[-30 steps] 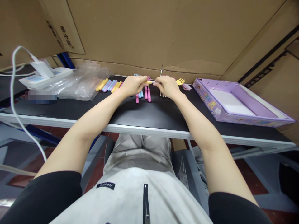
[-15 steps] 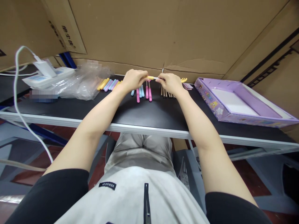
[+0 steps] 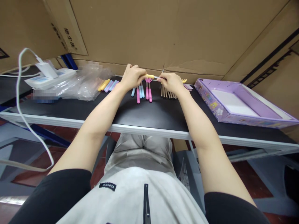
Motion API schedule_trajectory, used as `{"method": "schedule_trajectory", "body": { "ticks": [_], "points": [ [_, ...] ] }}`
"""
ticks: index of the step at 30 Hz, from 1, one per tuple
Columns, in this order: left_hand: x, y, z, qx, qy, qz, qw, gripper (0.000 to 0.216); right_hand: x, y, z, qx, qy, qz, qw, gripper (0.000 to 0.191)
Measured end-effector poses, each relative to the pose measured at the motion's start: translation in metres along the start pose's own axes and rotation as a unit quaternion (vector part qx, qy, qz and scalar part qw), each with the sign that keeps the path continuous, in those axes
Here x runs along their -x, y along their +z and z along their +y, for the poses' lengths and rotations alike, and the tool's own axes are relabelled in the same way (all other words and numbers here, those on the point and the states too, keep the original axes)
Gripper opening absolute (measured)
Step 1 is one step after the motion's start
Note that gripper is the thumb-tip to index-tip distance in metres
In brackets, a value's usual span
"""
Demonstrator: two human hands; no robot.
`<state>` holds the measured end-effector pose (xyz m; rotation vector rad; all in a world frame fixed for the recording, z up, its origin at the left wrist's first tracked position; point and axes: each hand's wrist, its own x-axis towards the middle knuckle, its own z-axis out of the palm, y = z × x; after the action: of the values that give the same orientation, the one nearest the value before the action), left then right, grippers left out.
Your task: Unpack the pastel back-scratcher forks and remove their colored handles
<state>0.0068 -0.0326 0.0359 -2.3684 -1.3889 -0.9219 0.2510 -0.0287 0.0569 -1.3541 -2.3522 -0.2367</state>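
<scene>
My left hand (image 3: 132, 77) is closed round a yellow handle (image 3: 149, 76), held level above the black table (image 3: 149, 112). My right hand (image 3: 170, 82) pinches the thin metal rod (image 3: 157, 77) that sticks out of that handle. Both hands hover near the back of the table, almost touching. Under them lie pink and blue handled pieces (image 3: 143, 93) in a row. Several dark metal rods (image 3: 166, 92) lie just below my right hand. A few yellow pieces (image 3: 184, 81) peek out behind my right hand.
More pastel handles (image 3: 107, 85) lie left of my hands beside a crumpled clear plastic bag (image 3: 81, 84). A purple open box (image 3: 235, 102) sits at the right. A white charger with cable (image 3: 45, 69) rests on a white device at the left. Cardboard sheets (image 3: 163, 34) wall the back.
Both hands have lifted slightly and shifted back toward the cardboard, still holding the yellow handle and rod together. The view has shifted a little too.
</scene>
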Motion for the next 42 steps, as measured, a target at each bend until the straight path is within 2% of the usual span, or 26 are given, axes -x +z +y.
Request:
{"method": "schedule_trajectory", "body": {
  "ticks": [4, 11, 18, 25, 31, 38, 40, 42],
  "points": [
    [0.001, 0.006, 0.002, 0.004, 0.018, 0.019, 1.000, 0.024, 0.003, 0.002, 0.004, 0.011, -0.009, 0.000, 1.000, 0.040],
    [0.006, 0.013, 0.012, 0.011, 0.058, 0.006, 0.998, 0.021, 0.008, 0.012, -0.005, 0.007, -0.065, -0.038, 0.997, 0.038],
    [0.005, 0.009, 0.021, 0.007, 0.038, -0.008, 0.999, 0.021, 0.003, 0.010, 0.003, 0.024, -0.082, -0.017, 0.996, 0.041],
    [0.002, 0.013, 0.011, 0.007, 0.044, 0.028, 0.999, 0.021, -0.003, 0.010, 0.007, 0.046, -0.073, 0.003, 0.996, 0.043],
    [0.002, 0.010, 0.005, 0.001, 0.030, 0.016, 0.999, 0.024, -0.003, 0.008, 0.009, 0.047, -0.074, 0.015, 0.996, 0.045],
    [0.000, 0.012, 0.007, 0.008, 0.031, 0.028, 0.999, 0.023, -0.004, 0.004, -0.002, 0.037, -0.054, 0.006, 0.998, 0.046],
    [0.004, 0.008, -0.001, 0.004, 0.017, 0.023, 1.000, 0.025, -0.002, 0.004, 0.008, 0.034, -0.053, 0.006, 0.998, 0.046],
    [0.013, -0.002, -0.022, -0.012, -0.035, 0.018, 0.999, 0.030, 0.003, 0.000, 0.032, 0.039, -0.036, 0.012, 0.999, 0.048]
  ]
}}
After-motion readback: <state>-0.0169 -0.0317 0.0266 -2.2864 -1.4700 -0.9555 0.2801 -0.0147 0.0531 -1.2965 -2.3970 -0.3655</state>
